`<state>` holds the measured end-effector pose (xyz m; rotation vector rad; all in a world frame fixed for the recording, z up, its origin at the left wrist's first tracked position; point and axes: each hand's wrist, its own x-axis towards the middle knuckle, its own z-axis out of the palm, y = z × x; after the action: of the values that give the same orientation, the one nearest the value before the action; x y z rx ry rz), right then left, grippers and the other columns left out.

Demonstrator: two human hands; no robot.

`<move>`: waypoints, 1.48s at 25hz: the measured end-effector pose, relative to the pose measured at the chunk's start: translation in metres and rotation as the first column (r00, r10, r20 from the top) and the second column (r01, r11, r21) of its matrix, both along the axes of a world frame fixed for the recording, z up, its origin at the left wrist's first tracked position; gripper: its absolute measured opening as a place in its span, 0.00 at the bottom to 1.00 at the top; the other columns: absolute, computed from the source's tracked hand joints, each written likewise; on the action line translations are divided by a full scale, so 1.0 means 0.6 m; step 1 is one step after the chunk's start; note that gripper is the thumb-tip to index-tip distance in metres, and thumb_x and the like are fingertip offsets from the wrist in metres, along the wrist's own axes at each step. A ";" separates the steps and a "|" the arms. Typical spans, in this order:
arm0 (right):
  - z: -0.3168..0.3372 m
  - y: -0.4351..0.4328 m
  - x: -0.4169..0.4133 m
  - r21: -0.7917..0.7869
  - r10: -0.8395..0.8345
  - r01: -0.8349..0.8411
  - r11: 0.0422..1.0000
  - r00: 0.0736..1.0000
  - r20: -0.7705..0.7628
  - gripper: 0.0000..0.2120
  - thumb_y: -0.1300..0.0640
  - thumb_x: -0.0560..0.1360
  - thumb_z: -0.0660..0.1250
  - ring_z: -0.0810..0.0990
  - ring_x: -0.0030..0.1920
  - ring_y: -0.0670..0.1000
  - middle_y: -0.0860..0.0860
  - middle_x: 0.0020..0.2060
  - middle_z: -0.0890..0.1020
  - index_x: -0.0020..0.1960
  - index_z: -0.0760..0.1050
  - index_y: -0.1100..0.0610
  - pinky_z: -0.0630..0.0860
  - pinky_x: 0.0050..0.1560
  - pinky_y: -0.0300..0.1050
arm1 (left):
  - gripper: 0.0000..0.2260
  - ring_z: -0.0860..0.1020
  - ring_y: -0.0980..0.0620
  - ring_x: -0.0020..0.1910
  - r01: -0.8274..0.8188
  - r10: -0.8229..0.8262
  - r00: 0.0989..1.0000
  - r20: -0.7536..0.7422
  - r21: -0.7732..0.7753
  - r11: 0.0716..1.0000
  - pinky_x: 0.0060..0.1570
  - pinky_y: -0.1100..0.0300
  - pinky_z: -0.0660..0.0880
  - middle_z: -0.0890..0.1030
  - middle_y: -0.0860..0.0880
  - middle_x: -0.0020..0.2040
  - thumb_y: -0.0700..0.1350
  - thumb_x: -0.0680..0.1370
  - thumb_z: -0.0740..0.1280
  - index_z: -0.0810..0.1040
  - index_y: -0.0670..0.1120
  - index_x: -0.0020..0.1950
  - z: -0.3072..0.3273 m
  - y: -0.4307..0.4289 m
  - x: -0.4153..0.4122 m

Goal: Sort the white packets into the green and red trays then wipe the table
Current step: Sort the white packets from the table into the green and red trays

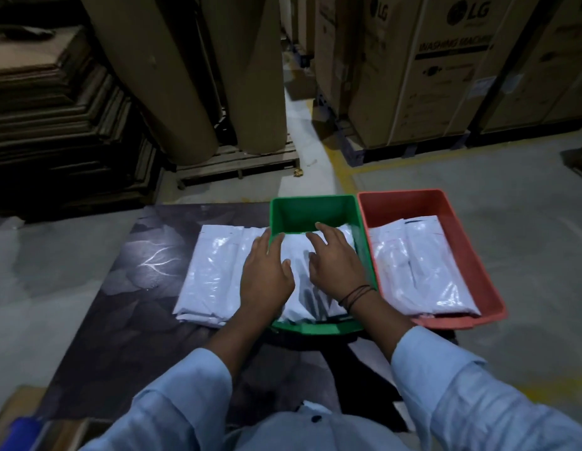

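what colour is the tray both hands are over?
The tray is green, clearest in the head view.

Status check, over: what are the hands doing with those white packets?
Left hand and right hand open, flat on packet in green tray. More packets in red tray. Unsorted stack on table. Nothing blocking.

White packets are stacked flat on the dark table at the green tray's nine o'clock, while others are laid inside it and the red tray at three o'clock.
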<state>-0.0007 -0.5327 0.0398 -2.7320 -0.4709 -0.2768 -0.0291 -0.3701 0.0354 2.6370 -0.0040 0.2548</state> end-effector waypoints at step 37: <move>-0.126 0.377 0.000 -0.287 -0.208 0.112 0.951 0.922 -0.328 0.39 0.37 0.78 0.55 0.45 0.77 0.70 0.67 0.77 0.57 0.80 0.51 0.60 0.41 0.75 0.66 | 0.26 0.62 0.38 0.78 -0.020 -0.045 0.956 -0.292 -0.217 0.976 0.72 0.52 0.64 0.55 0.38 0.81 0.38 0.82 0.59 0.59 0.40 0.80 -0.116 0.381 0.047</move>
<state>-0.0010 -0.3062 -0.0358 -2.9931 -0.1911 0.2600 -0.0007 -0.1414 -0.0341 2.4295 0.1015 -0.1389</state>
